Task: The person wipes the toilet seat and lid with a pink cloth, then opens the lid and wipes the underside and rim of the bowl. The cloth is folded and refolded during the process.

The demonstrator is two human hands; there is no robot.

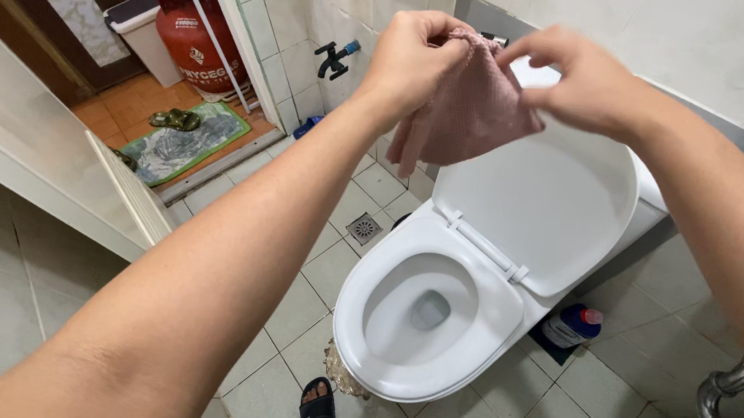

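Toilet [433, 333] of white ceramic, with its oval seat down and its round lid [545, 207] leaning back against the cistern, is filling the middle of the tiled floor [309, 294]. Above the lid, both hands are holding a small pink knitted cloth [472, 110] in the air: the left hand [414, 58] is pinching its upper left edge in a closed fist, and the right hand [584, 84] is gripping the upper right edge between thumb and fingers, so the cloth is hanging slack between them. To handle it well, I judge the hands should be keeping the edges taut and the loose corner clear of the bowl. At far left, a red metal gas cylinder [193, 33] is standing past the doorway, with a patterned green mat [192, 142] lying before it. A black wall tap [332, 58] is jutting from the far tiles, a square floor drain [364, 228] is sitting left of the toilet, and a blue bottle with a red cap [572, 325] is resting at its right. A sandalled foot [318, 406] is standing near the bowl.
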